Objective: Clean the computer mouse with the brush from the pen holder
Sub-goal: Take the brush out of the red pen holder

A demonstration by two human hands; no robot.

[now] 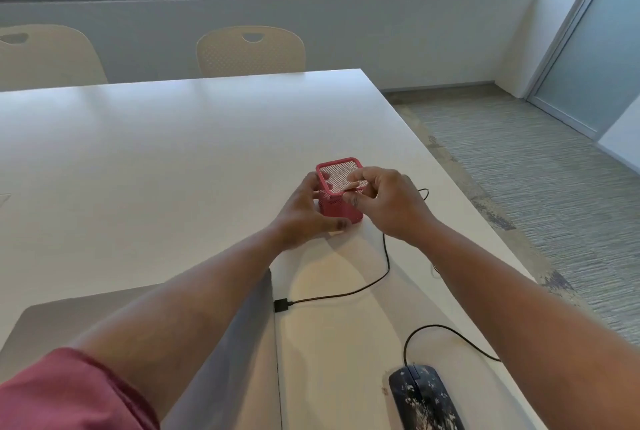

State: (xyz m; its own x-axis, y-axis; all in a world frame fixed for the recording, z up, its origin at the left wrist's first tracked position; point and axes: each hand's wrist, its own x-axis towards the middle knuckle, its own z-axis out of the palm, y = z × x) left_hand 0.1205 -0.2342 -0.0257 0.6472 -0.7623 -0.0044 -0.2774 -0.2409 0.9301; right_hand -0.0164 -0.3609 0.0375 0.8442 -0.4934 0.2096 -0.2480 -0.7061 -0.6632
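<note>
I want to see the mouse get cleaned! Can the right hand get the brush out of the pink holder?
Probably yes. The right hand is at the pen holder's open top, nothing blocking; the left hand steadies it.

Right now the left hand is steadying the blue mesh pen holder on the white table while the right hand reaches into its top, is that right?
Not quite: the pen holder is pink, not blue, as the head view shows. The rest stands: the left hand steadies it on the white table while the right hand reaches into its top.
</note>
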